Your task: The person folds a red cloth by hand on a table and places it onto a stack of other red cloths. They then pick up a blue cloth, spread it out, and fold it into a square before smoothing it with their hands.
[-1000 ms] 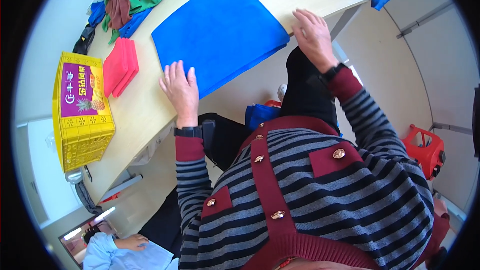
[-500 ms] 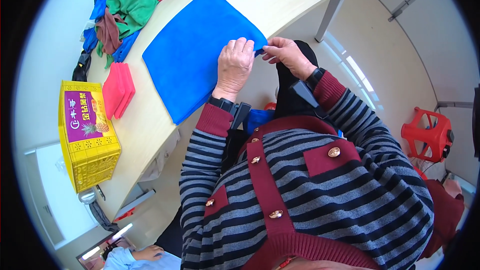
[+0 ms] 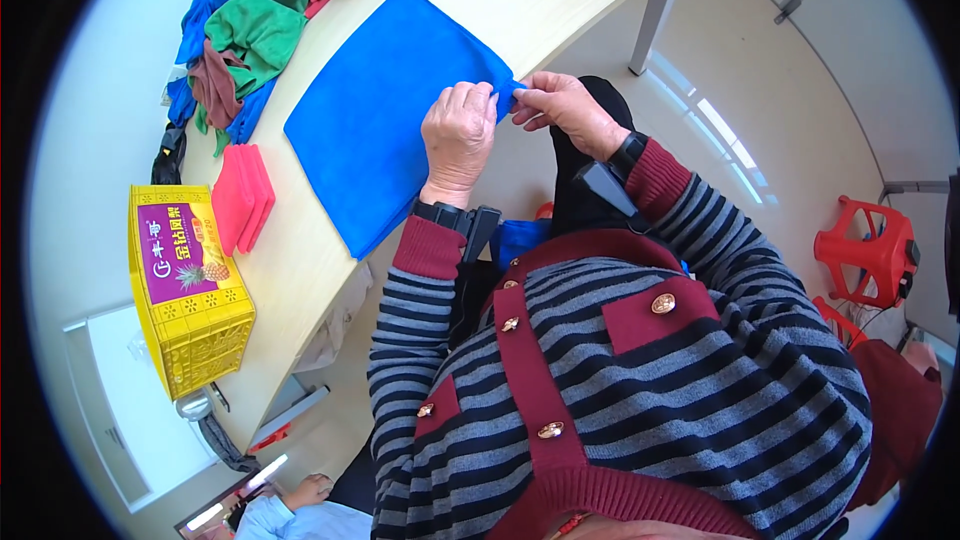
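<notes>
A blue cloth (image 3: 375,110) lies spread flat near the table's front edge, its layers seeming folded over each other. My left hand (image 3: 459,135) is closed at the cloth's right side, its fingertips pinching the fabric near the edge. Just right of it, my right hand (image 3: 565,110) pinches the cloth's right corner between thumb and fingers. That corner is lifted slightly at the table edge.
Crumpled blue, green, brown and red cloths (image 3: 255,35) are heaped at the far left. Folded pink-red cloths (image 3: 241,200) stand beside a yellow carton (image 3: 190,280) on the table (image 3: 310,260). A red stool (image 3: 868,252) is at right; another person's hand (image 3: 308,490) shows at lower left.
Both hands have shifted slightly left, and the cloth's right corner is now bunched up between them. The whole view has shifted a little.
</notes>
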Demonstrator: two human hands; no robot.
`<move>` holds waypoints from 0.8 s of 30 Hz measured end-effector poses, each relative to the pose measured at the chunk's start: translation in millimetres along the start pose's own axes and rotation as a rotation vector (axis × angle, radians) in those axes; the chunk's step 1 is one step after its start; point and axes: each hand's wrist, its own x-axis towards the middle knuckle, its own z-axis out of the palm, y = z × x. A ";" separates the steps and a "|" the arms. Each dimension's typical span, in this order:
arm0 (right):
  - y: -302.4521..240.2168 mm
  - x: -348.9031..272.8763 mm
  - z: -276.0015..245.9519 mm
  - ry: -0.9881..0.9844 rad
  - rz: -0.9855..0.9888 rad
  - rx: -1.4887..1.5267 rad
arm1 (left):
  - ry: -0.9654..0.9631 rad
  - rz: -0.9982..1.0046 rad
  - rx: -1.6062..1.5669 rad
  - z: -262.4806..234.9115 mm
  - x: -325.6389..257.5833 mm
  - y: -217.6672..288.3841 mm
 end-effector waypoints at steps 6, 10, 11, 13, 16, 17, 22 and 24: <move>-7.5 -1.6 3.2 0.037 -0.028 -0.024 | -0.019 0.047 0.034 2.3 -0.6 2.9; -8.3 -1.8 3.3 0.060 -0.029 -0.030 | -0.026 0.058 0.032 2.1 -2.7 4.7; -7.8 -1.8 3.2 0.060 -0.029 -0.028 | -0.034 0.058 0.029 2.1 -3.0 5.0; -7.1 -1.7 2.9 0.060 -0.029 -0.027 | -0.033 0.076 0.036 2.4 -3.2 5.1; -5.6 -1.8 1.8 0.047 -0.024 0.006 | -0.033 0.110 0.048 2.2 -3.8 5.6; -5.2 -2.4 0.7 0.048 -0.024 0.005 | -0.060 0.099 0.051 1.6 -4.9 6.3; -8.2 -6.7 0.2 0.037 0.001 0.064 | -0.088 0.109 0.066 1.7 -6.7 7.0; -9.7 -7.5 0.6 0.057 0.025 0.082 | -0.075 0.127 0.068 2.3 -7.4 7.5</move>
